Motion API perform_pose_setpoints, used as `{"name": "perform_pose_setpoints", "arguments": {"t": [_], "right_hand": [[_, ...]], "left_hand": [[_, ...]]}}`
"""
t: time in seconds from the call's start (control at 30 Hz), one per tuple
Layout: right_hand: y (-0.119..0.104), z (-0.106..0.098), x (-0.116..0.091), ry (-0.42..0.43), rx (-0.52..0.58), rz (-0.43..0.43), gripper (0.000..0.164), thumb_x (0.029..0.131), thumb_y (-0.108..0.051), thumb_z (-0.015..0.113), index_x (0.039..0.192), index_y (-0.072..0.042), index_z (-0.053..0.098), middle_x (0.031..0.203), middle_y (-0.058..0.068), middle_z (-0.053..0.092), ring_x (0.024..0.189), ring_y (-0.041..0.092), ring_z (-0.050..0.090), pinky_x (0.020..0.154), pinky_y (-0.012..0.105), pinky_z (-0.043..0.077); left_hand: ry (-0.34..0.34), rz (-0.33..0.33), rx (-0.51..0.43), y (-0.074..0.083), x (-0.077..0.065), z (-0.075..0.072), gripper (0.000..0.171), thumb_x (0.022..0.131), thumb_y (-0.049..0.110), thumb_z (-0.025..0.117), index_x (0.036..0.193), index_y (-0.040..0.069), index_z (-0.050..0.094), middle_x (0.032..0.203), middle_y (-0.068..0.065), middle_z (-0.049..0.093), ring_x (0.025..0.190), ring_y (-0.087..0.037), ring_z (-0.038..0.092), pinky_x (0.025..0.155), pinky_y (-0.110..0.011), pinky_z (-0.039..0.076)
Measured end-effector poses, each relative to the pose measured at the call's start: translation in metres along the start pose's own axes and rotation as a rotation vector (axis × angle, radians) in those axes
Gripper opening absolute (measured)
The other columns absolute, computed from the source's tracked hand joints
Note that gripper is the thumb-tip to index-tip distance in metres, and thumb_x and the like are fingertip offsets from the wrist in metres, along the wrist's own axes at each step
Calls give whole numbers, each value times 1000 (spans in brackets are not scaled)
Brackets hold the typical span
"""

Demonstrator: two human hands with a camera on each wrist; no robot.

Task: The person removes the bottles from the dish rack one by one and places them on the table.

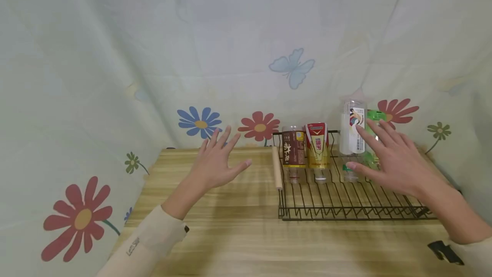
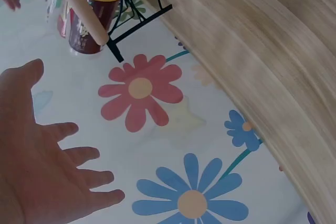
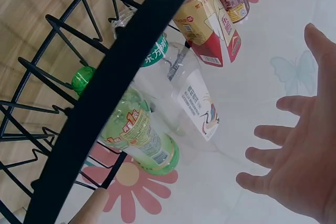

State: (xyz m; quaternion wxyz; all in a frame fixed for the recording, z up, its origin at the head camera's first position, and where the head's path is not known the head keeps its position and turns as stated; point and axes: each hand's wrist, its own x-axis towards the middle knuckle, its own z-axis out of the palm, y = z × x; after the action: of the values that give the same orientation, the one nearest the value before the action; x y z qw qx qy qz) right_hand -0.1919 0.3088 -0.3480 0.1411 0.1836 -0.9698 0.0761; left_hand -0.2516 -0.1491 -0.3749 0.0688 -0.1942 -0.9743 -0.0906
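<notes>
A black wire rack (image 1: 361,213) with a wooden handle (image 1: 277,168) stands on the table's right side. It holds a brown-labelled bottle (image 1: 294,146), a red-and-gold pack (image 1: 317,145) with a white cap, a large clear bottle (image 1: 357,140) and a green bottle (image 3: 142,135), caps downward. My left hand (image 1: 213,163) hovers left of the rack, fingers spread, holding nothing. My right hand (image 1: 399,163) is raised over the rack's right part, also spread and holding nothing. In the head view it partly covers the green bottle; the right wrist view shows a gap between them.
The wood-grain table (image 1: 230,234) extends left of and in front of the rack. A pale curtain (image 1: 230,54) printed with flowers and butterflies hangs behind and at both sides. Another wooden handle (image 3: 92,208) shows at the rack's other end in the right wrist view.
</notes>
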Motion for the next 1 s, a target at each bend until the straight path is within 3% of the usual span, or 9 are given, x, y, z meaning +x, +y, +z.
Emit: {"name": "perform_pose_setpoints", "arguments": {"t": [0.13, 0.3, 0.4, 0.53, 0.73, 1.0], "right_hand": [[0, -2, 1, 13, 28, -2, 103, 94, -60, 72, 171, -17, 19, 176, 18, 12, 160, 47, 6, 119, 79, 12], [-6, -4, 7, 27, 52, 0, 104, 93, -60, 75, 171, -21, 18, 173, 21, 23, 149, 56, 32, 103, 83, 36], [-12, -3, 10, 38, 129, 21, 102, 93, -55, 78, 171, -19, 23, 170, 21, 29, 145, 55, 37, 97, 83, 41], [-21, 1, 11, 26, 254, 47, 97, 94, -50, 79, 169, -17, 27, 170, 22, 30, 150, 54, 30, 104, 84, 32], [-29, 4, 12, 29, 284, 38, 93, 96, -49, 76, 169, -18, 28, 169, 23, 32, 149, 55, 31, 104, 84, 32], [-42, 8, 19, 27, 370, 46, 86, 98, -48, 74, 167, -18, 32, 169, 16, 34, 153, 47, 30, 111, 80, 31]], "left_hand": [[66, 25, -33, 7, 7, -2, 93, 97, 80, 46, 170, 27, 26, 177, -5, 16, 163, -35, 8, 127, -64, 15], [129, 53, -107, 22, 14, 1, 89, 98, 76, 51, 166, 21, 36, 175, -6, 25, 161, -35, 18, 127, -59, 23], [140, 65, -139, 31, 18, 5, 89, 98, 78, 50, 166, 22, 37, 174, -5, 29, 160, -35, 22, 126, -58, 26], [165, 71, -191, 43, 25, 9, 85, 97, 77, 52, 164, 26, 39, 171, -4, 34, 158, -33, 28, 124, -57, 31], [157, 69, -277, 55, 32, 14, 83, 99, 71, 57, 166, 26, 36, 171, -1, 33, 153, -33, 38, 120, -60, 36], [119, 32, -369, 60, 42, 19, 88, 95, 81, 50, 167, 33, 32, 169, 0, 37, 150, -33, 42, 115, -64, 41]]}}
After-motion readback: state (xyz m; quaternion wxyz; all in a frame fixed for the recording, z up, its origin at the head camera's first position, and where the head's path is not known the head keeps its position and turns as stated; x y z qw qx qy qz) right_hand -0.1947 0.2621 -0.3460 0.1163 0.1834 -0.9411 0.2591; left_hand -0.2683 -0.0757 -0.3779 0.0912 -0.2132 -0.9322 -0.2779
